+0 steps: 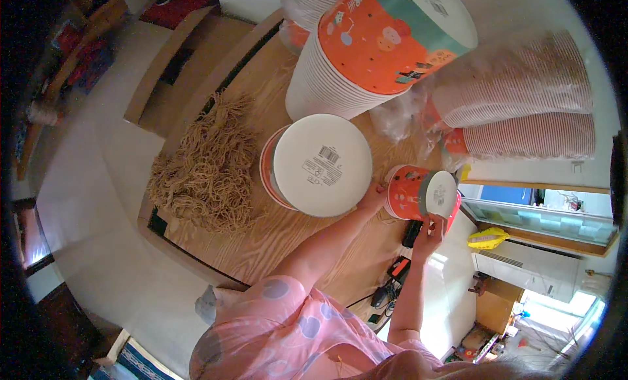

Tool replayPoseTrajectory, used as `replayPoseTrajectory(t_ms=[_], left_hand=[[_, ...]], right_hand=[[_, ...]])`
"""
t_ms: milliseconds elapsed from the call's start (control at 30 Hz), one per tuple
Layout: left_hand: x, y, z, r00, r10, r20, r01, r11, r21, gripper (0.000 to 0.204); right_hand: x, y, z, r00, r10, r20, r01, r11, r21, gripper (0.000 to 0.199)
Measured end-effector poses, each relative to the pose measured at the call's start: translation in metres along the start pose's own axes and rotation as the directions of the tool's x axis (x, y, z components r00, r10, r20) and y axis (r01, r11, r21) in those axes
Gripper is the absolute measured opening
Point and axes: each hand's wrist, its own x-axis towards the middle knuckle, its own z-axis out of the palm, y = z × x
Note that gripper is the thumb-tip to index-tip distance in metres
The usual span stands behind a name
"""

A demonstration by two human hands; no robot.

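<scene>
A small orange-red paper bucket (407, 191) lies tilted, its white base facing up and to the right. My left hand (373, 198) is at its wide rim, with part of the fingers hidden behind it. My right hand (429, 235) grips the edge of its base, fingers bent. Just left of my left hand, a larger paper bucket (320, 164) stands upside down, its round white base up. Farther left lies a heap of brown paper cords (203, 167). Beyond the upturned bucket leans a tall nested stack of large paper buckets (379, 46).
Plastic-wrapped stacks of paper buckets (517, 86) stand at the far right. Black items with a cable and an orange part (398, 269) lie at the wooden table's (288, 246) right edge. A cardboard box (173, 72) stands far left, and a yellow bag (487, 238) lies beyond the table.
</scene>
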Motion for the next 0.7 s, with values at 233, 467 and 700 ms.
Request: replayPoseTrajectory(t_ms=[233,467,700], left_hand=[[-0.005,0.008,-0.013,0.987,-0.044,0.156,0.09,0.95,-0.298,0.01],[-0.011,0.049,-0.04,0.962,0.27,0.048,-0.267,0.962,-0.046,0.014],[0.004,0.046,-0.046,0.924,0.341,0.176,-0.368,0.916,0.162,0.016]], right_hand=[[0.003,-0.003,-0.004,0.999,0.024,0.029,-0.025,0.999,0.032,0.008],[0.005,-0.001,-0.008,0.998,0.02,0.052,-0.022,0.999,0.041,0.007],[0.009,0.006,-0.012,0.991,-0.007,0.131,0.003,1.0,0.027,0.008]])
